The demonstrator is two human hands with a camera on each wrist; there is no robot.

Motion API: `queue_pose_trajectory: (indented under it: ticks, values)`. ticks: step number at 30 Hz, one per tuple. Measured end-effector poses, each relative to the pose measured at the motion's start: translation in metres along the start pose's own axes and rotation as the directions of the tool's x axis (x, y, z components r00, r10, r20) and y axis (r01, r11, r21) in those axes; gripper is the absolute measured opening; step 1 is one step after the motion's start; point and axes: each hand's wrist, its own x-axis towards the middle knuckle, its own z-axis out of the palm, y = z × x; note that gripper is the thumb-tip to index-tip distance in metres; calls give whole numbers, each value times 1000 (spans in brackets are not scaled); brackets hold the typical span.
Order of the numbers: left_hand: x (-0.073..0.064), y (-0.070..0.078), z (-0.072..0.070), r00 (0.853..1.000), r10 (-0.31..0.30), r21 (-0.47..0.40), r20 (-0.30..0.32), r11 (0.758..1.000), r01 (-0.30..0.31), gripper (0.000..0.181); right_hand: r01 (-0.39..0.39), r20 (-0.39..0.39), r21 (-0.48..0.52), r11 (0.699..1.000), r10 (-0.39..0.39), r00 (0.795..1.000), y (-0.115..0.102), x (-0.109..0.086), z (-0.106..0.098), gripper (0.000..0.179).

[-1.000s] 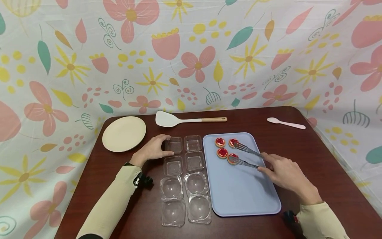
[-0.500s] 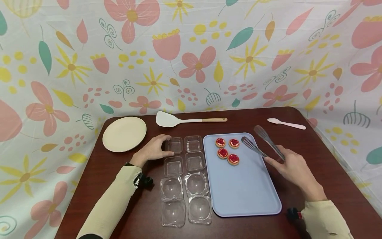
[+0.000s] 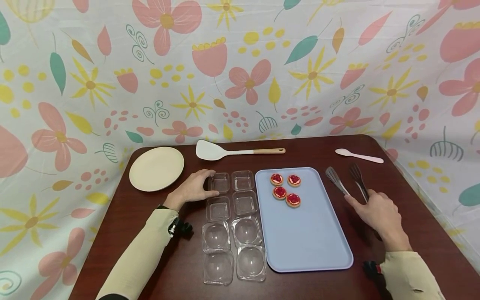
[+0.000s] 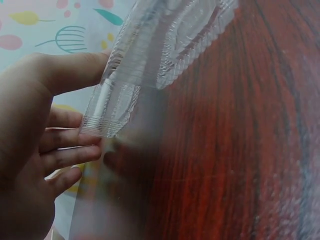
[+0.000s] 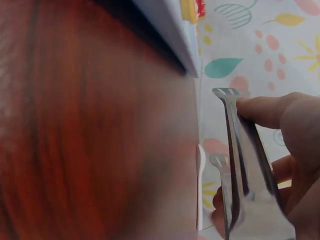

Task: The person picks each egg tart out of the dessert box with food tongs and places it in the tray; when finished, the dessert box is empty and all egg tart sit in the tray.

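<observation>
In the head view my left hand (image 3: 193,185) grips the left side of a clear plastic container (image 3: 219,182) at the back of a group of them. Its thumb lies along the near edge of the plastic (image 4: 120,100) in the left wrist view, with the other fingers at its side. My right hand (image 3: 381,214) holds metal tongs (image 3: 336,180) beside the blue tray, their slotted ends spread apart with nothing between them. Several small tarts (image 3: 279,192) with red topping sit on the blue tray (image 3: 311,237), toward its back.
More clear containers (image 3: 245,202) stand close together left of the tray, the nearer ones domed. A cream plate (image 3: 156,168) lies at back left. A white spatula (image 3: 211,150) with a wooden handle end and a pink spoon (image 3: 359,155) lie along the back of the brown table (image 3: 412,216).
My right hand has drawn the tongs away from the tarts, rightward past the tray's edge, and their ends have spread. The tarts stay on the tray. My left hand has stayed in place.
</observation>
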Motion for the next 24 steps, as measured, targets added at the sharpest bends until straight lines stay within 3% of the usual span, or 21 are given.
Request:
queue_pose_trajectory:
  ticks: [7,16,24]
  values:
    - [-1,0,2,1000,0,24,6,1000,-1,82,-23,37,-15,1000,24,999,9,3,8,96]
    - [-6,-3,0,1000,-15,17,2,1000,15,84,10,48,-33,999,-8,999,8,6,19,96]
    - [-10,1,-4,1000,-13,36,-23,999,14,83,33,105,-101,994,-22,994,1,5,11,110]
